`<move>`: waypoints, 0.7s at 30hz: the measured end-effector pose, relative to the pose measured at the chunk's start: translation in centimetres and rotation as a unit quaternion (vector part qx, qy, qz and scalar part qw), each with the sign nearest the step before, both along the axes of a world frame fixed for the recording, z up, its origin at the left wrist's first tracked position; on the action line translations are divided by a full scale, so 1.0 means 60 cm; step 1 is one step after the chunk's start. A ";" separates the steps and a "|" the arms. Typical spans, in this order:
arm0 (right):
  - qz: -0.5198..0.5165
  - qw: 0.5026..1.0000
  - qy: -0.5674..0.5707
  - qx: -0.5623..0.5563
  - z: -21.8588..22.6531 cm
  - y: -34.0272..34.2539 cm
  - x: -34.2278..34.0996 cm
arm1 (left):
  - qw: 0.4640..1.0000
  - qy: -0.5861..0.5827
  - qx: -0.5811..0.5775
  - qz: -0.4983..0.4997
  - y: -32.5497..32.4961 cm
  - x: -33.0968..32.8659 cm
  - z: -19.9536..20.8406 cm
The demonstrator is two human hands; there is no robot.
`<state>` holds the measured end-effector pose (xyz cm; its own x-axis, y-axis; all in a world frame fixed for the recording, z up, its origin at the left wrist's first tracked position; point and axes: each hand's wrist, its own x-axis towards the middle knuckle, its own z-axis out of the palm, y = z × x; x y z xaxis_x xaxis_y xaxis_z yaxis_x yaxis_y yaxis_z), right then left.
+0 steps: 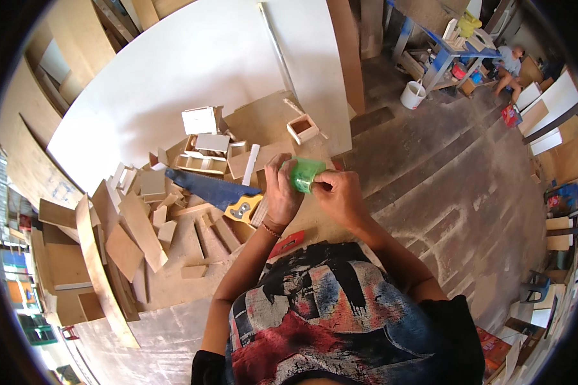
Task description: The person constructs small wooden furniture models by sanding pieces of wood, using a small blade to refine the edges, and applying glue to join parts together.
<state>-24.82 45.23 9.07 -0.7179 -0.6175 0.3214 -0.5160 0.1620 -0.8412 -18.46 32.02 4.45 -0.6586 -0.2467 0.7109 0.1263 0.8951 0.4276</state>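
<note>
My left hand (282, 189) is wrapped round a green see-through plastic container (306, 174), shaped like a short cylinder lying on its side. The fingertips of my right hand (338, 196) are pinched together at the container's right end; whatever they hold, if anything, is hidden. Just left of my left wrist lies a handsaw (205, 190) with a blue blade and a yellow handle. Beyond my hands a small open wooden box (302, 128) sits on the worktable (263, 122). Small wooden box pieces (202, 154) stand farther left.
Wood offcuts (144, 224) cover the table's left side. A red tool (288, 244) lies close to my body. A large white panel (192, 58) rises behind. On the floor to the right is a white bucket (413, 94), near a blue bench (440, 61) and a seated person (510, 67).
</note>
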 end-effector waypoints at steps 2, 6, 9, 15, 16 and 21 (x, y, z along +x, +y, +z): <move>-0.028 0.997 -0.073 -0.015 -0.023 0.007 -0.013 | 0.999 0.014 -0.041 -0.028 0.005 -0.010 0.008; -0.043 0.969 -0.237 -0.062 -0.078 0.006 -0.026 | 0.995 0.013 -0.084 -0.051 -0.003 -0.016 -0.001; -0.032 0.897 -0.417 -0.147 -0.098 0.009 -0.027 | 0.992 -0.003 -0.103 -0.079 0.001 -0.029 -0.012; -0.110 0.838 -0.489 -0.215 -0.110 0.023 -0.025 | 0.989 -0.046 -0.091 -0.103 0.013 -0.042 -0.041; -0.117 0.838 -0.490 -0.211 -0.107 0.026 -0.023 | 0.990 -0.045 -0.086 -0.103 0.018 -0.044 -0.043; -0.120 0.832 -0.498 -0.214 -0.121 0.043 -0.033 | 0.995 -0.051 -0.064 -0.056 0.024 -0.051 -0.056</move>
<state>-26.79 47.78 1.79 -0.8454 -0.4009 -0.3529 0.4755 -0.2641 -0.8391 -21.54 33.43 1.10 -0.7477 -0.0792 0.6593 0.1901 0.9258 0.3268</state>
